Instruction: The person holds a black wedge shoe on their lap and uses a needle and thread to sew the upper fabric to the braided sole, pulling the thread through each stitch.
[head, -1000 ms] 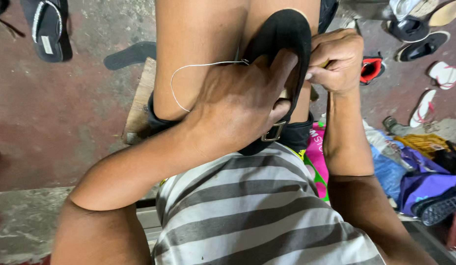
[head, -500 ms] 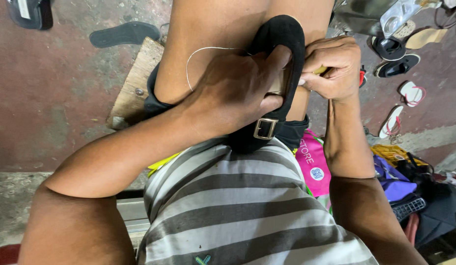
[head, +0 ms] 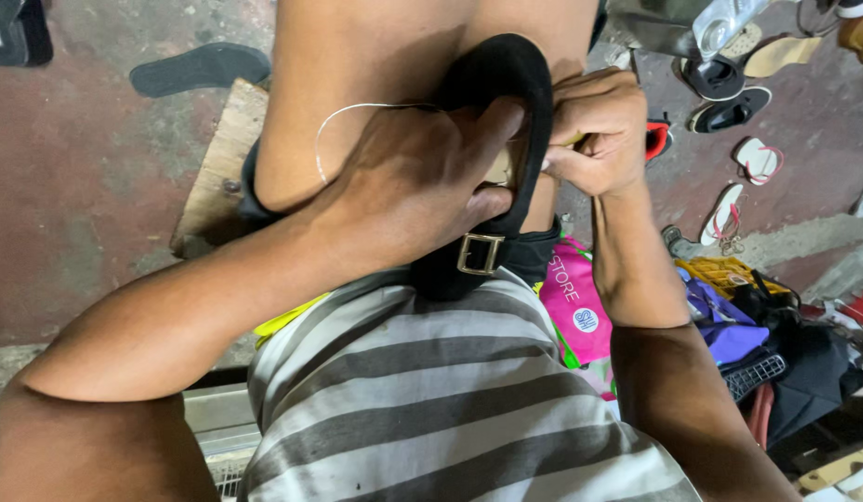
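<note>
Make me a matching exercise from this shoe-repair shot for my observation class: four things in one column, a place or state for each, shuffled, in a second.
Things:
1. black shoe
2. left hand
3. right hand
4. loose black sole

Places or states:
A. lying on the red floor, upper left
B. gripping the shoe's right edge, fingers curled
C. spread over the shoe's left side, a thin thread beside it
D. propped between the knees, buckle near the striped shirt

Pairs: 1-D, 2-C, 3-B, 4-A
</note>
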